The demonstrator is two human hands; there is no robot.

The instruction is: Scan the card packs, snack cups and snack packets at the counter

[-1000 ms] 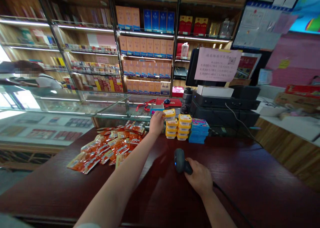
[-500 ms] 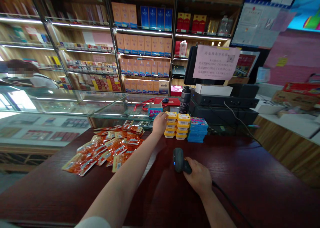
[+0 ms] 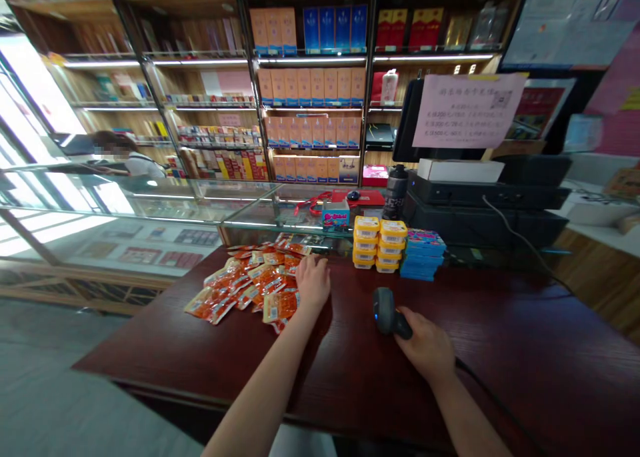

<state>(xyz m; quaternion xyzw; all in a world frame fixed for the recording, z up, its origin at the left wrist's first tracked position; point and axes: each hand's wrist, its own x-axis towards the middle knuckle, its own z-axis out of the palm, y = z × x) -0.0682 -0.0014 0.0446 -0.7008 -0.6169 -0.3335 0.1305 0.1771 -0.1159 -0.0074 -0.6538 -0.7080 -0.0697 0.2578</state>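
My right hand [image 3: 429, 347] is wrapped round the handle of a dark handheld barcode scanner [image 3: 385, 312], held over the brown counter with its cord trailing towards me. At the right edge of a pile of orange snack packets [image 3: 231, 280] is my left hand [image 3: 313, 283], its fingers loosely bent and apart, with nothing visible in them. Whether it touches a packet I cannot tell. Beyond both hands stand two stacks of yellow tubs [image 3: 367, 243]. A stack of blue boxes [image 3: 423, 255] stands right beside them.
Behind the stacks are an opened small blue box [image 3: 335, 215], a dark bottle [image 3: 396, 193] and a glass display case [image 3: 240, 203]. A monitor with a pink paper sign [image 3: 467, 112] rises at the right. Another person [image 3: 133, 155] is at the far left.
My left hand has moved from the yellow tubs back and left to the snack packets. My right hand still holds the scanner. The view has turned left.
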